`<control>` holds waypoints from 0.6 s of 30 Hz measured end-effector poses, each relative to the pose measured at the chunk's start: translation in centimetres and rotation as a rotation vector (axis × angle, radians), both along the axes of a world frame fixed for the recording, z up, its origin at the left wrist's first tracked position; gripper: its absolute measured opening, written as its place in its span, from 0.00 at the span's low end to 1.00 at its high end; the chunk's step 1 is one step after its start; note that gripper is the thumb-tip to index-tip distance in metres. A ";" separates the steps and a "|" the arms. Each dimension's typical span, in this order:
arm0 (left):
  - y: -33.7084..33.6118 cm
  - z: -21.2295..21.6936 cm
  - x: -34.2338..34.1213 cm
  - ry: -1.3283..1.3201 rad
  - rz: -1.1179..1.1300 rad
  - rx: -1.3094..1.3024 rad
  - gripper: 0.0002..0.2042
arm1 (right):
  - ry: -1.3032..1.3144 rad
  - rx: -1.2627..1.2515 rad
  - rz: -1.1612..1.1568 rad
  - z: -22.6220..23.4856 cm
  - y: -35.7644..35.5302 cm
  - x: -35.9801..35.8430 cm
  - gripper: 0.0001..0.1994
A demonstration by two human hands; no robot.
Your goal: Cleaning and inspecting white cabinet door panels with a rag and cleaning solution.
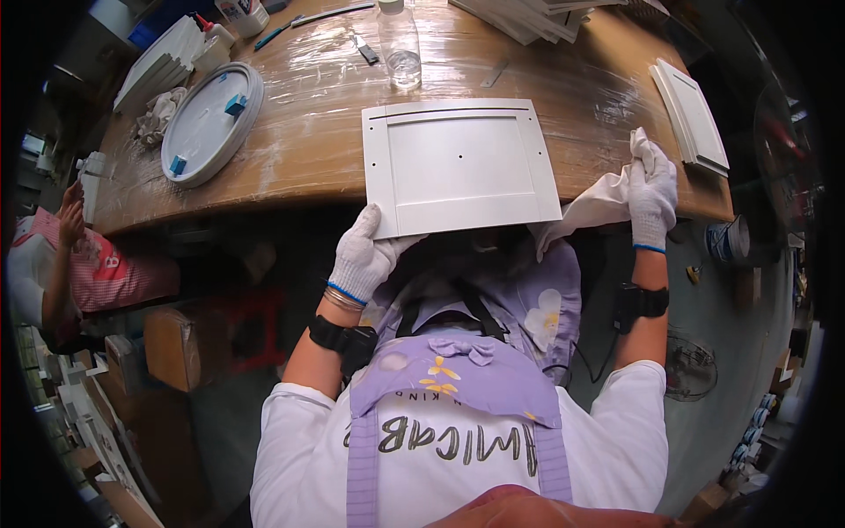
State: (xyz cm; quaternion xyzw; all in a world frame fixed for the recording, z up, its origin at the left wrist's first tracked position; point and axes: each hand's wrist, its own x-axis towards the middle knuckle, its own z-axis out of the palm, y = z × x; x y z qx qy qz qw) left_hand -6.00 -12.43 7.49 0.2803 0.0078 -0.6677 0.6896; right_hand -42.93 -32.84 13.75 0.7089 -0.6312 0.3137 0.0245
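Observation:
My left hand (363, 255), in a white knitted glove with a blue cuff edge, grips a white rectangular panel (459, 163) by its near left corner, thumb on top. The panel has a raised frame, a slot along the far edge and several small holes. It rests partly over the table's front edge. To the right of it, my gloved right hand (653, 192) is closed on a white cloth (598, 201), which hangs down toward the panel's near right corner and my lap.
On the film-covered wooden table (308, 132) stand a clear bottle (400, 48) and a round white lid (211, 123) with blue blocks. White panels are stacked at the right (691, 114), far left (163, 62) and back (528, 18). Another person (62, 255) sits at the left.

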 end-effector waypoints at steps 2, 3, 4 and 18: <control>-0.2 0.0 -0.3 -0.039 -0.002 0.009 0.24 | -0.150 -0.218 0.057 0.2 -2.2 -1.1 0.17; -0.3 0.3 -0.5 -0.083 0.012 0.019 0.25 | -0.150 -0.223 0.045 0.4 -2.8 -1.0 0.17; -0.4 0.8 -0.7 -0.154 0.022 0.101 0.22 | -0.070 -0.288 -0.001 0.5 -3.2 -0.4 0.17; 0.0 1.8 1.8 -0.770 -0.175 0.361 0.14 | 0.201 0.165 0.092 -4.5 -5.4 2.9 0.23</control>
